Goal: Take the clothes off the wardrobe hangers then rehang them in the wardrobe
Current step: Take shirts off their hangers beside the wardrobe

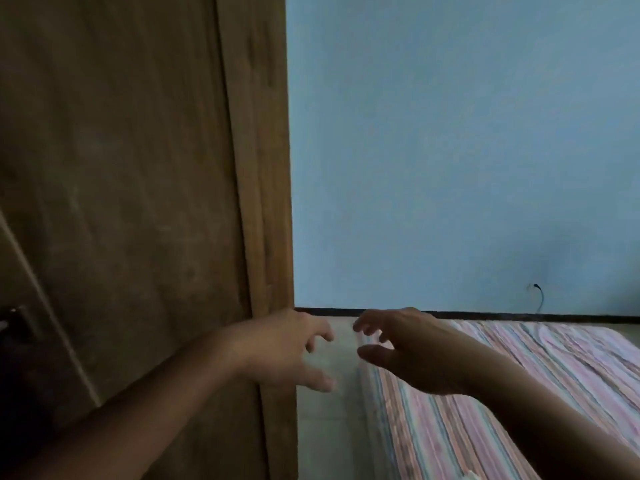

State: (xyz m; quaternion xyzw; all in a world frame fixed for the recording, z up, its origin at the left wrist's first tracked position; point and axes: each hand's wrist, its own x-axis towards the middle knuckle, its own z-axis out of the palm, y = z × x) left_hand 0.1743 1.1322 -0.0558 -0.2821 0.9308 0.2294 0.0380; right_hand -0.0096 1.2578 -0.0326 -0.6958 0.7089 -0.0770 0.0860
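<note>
A brown wooden wardrobe [131, 168] fills the left half of the view, and I see only its outer side and edge. No clothes or hangers are in sight. My left hand [287, 348] reaches out beside the wardrobe's right edge, fingers loosely curled, holding nothing. My right hand [405, 348] hovers close to it on the right, fingers spread and relaxed, also holding nothing. A small gap separates the two hands.
A bed with a pink, striped sheet [502, 393] lies at the lower right. A narrow strip of pale floor [329, 427] runs between wardrobe and bed. A blue wall [450, 150] stands behind, with a dark skirting [519, 316] and a thin wire [540, 299].
</note>
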